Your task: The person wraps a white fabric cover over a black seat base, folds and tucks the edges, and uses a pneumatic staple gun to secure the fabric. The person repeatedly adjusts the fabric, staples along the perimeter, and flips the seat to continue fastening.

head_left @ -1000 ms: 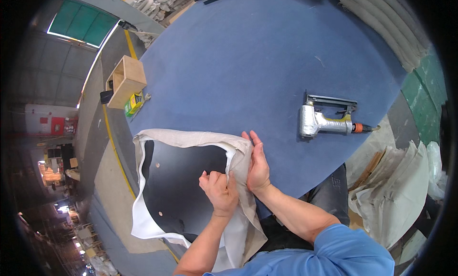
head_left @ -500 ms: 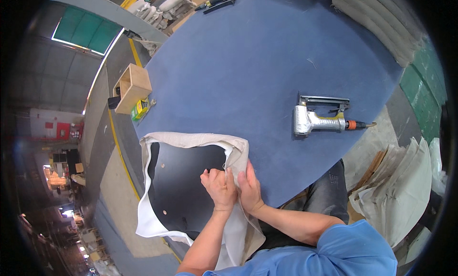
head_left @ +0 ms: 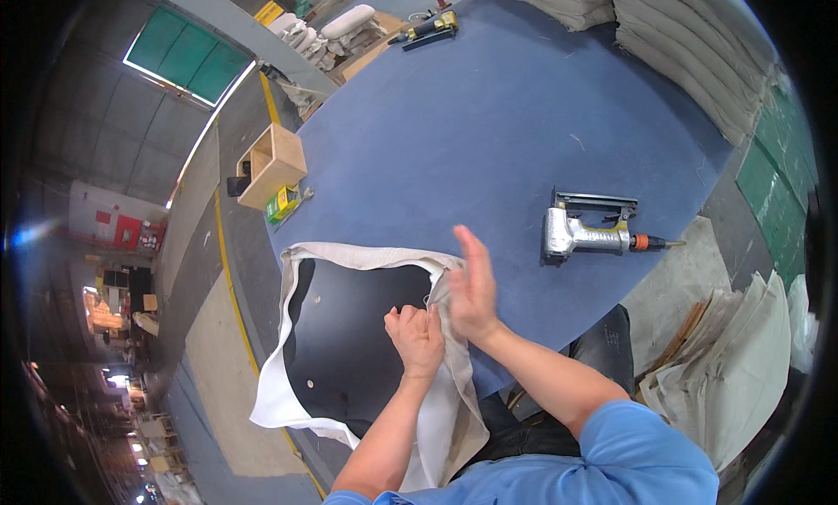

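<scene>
Well, the broad work surface is a blue-covered table [head_left: 497,138], its edges bowed by the wide lens, and beyond its left side a grey floor [head_left: 249,391] carries a yellow line [head_left: 229,269] back toward a green panelled opening [head_left: 188,55]. Stacked beige pads [head_left: 676,51] sit at the far right corner, with loose pale cloth pieces [head_left: 724,365] below the table's right side. 2 air tools lie on the blue, a silver stapler [head_left: 572,234] to the right and a yellow-and-black tool [head_left: 445,22] at the far edge. By the left edge stands an open wooden box [head_left: 286,156], its compartments holding something dark that I cannot make out; just beside it is a green-and-yellow carton [head_left: 281,204], contents hidden. At the near left of the table, a black panel [head_left: 362,300] lies face up, framed by white padding [head_left: 275,396] and beige cloth [head_left: 358,255], its near end toward the person; it looks nearly square, so I cannot tell its long axis. The left hand [head_left: 415,341] is curled nearly closed, thumb against the right-hand cloth fold; whether it grips cloth, I cannot tell. The right hand [head_left: 474,291], blurred, has its fingers extended and empty beside that fold.
</scene>
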Action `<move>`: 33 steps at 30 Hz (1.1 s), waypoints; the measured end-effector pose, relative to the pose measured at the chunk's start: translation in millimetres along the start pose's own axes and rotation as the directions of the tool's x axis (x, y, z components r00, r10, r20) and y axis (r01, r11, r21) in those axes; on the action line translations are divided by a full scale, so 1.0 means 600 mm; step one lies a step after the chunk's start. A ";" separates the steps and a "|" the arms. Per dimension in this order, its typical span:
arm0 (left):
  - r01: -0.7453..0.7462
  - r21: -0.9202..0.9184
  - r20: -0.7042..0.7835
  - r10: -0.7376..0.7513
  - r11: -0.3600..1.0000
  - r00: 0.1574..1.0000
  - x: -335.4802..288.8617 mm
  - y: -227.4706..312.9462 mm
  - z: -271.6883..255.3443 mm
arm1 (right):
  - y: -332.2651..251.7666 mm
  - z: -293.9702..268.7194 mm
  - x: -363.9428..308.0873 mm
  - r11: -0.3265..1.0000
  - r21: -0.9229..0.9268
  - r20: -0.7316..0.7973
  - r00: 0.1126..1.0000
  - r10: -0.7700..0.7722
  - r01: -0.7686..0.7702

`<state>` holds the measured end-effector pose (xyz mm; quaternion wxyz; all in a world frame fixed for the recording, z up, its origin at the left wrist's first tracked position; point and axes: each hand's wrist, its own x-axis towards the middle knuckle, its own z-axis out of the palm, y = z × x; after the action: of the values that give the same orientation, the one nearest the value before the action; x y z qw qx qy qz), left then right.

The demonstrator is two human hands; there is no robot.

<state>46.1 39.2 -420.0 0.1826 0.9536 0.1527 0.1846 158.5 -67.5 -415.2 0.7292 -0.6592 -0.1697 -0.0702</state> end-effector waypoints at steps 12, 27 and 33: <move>0.040 -0.049 0.008 -0.040 0.998 0.999 0.008 0.004 0.001 | -0.020 0.057 0.050 0.999 0.005 0.082 0.996 -0.039 0.039; 0.041 -0.082 -0.121 -0.050 0.996 0.991 0.000 0.011 -0.011 | -0.009 -0.332 0.121 0.363 -0.858 0.452 0.870 0.198 0.364; 0.072 -0.124 -0.104 -0.085 0.990 0.991 0.001 0.012 -0.019 | 0.006 -0.331 0.137 0.347 -0.858 0.478 0.835 0.272 0.378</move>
<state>43.5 36.1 -407.2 0.2381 0.9226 0.1885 0.2377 267.3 -252.7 -405.4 0.1346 -0.9373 -0.3211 0.0121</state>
